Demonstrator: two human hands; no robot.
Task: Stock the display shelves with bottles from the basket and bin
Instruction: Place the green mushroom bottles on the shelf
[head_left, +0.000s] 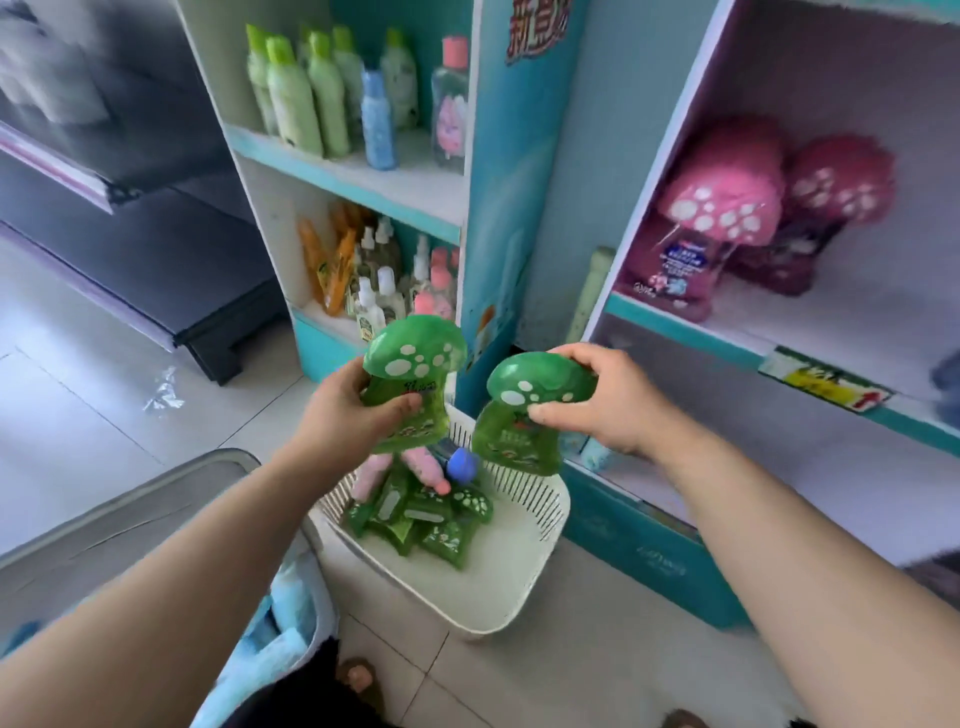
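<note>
While above basket (524, 577) | left fingers (402, 405) grip green bottle (410, 384) | right fingers (545, 413) grip another green bottle (519, 415)

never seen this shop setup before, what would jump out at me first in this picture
Centre frame, two glossy green mushroom-capped bottles with white spots are held up over a white basket: one in the left hand, one in the right hand. More green bottles lie in the basket's far corner with pink ones and a blue cap. On the right-hand shelf stand pink mushroom-capped bottles of the same shape.
</note>
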